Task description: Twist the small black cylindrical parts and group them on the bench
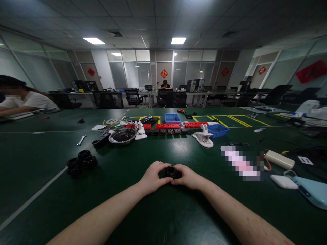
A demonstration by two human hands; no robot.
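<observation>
A small black ring-shaped part (170, 172) with a round opening on top sits at the middle of the green table (163, 214). My left hand (154, 177) grips it from the left, thumb in front and fingers behind. From the right, my right hand (188, 177) is closed around the same part, its thumb close to the left one. The part is low, at or just above the tabletop; I cannot tell which. Several shiny black round parts (83, 162) of a similar look are piled together to the left of my hands.
Beyond my hands lie a metal bowl (122, 136), a white clip-on base (203, 136), red socket strips (168, 125) and two blue bins (218, 130). A wrench (81, 140) lies left. At right are a cream cylinder (279, 160) and a light-blue case (313, 190). A person (28, 98) sits far left.
</observation>
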